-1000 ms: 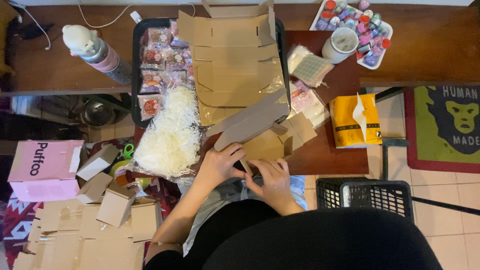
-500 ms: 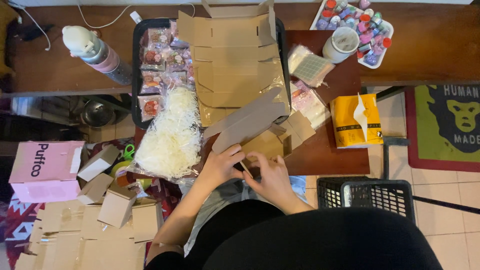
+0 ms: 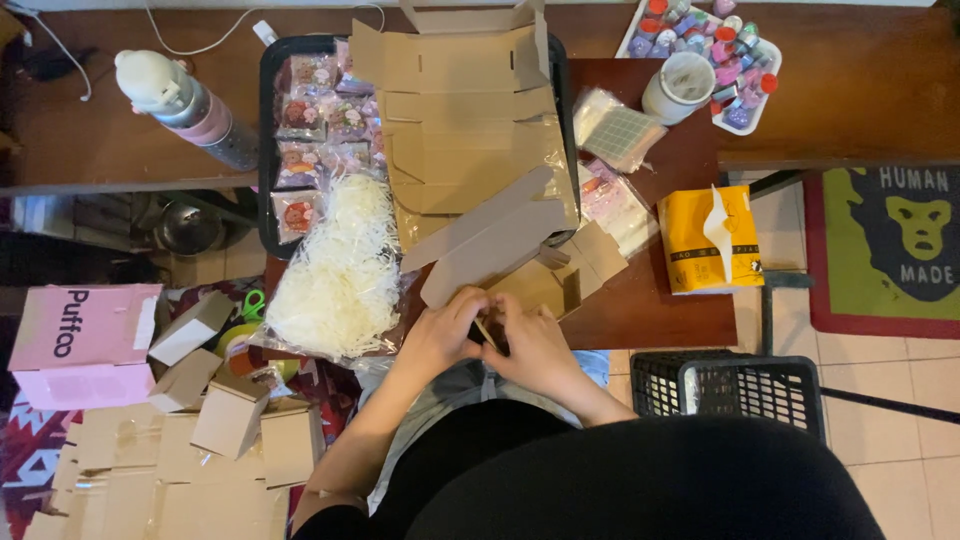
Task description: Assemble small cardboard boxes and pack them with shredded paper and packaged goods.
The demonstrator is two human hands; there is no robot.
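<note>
Only the head cam here, looking straight down at a wooden table [image 3: 880, 90] crowded with packing stuff.

Both hands sit together at the near edge of the table. The left hand [image 3: 440, 335] and right hand [image 3: 530, 345] are pinched onto the near edge of a small brown cardboard box [image 3: 520, 265] that's half folded, its long lid flap sticking up and away toward the stack of flat box blanks [image 3: 465, 110]. Fingers of both hands are curled tight on the card; exactly which tab they grip I can't tell, the knuckles cover it.

Just left of the box is a bag of white shredded paper filler [image 3: 340, 270], and behind that a black tray [image 3: 268, 150] of little wrapped items. A yellow tissue pack [image 3: 705, 240] sits to the right, a white cup [image 3: 680, 85] farther back, and a black basket [image 3: 730, 385] on the floor. Finished small boxes [image 3: 230, 415] are piled down on the left.

My read: it's mid-fold on this box, working the front wall or tab. Next bit would need the flap pressed into its slot while the other hand keeps the walls square.
</note>
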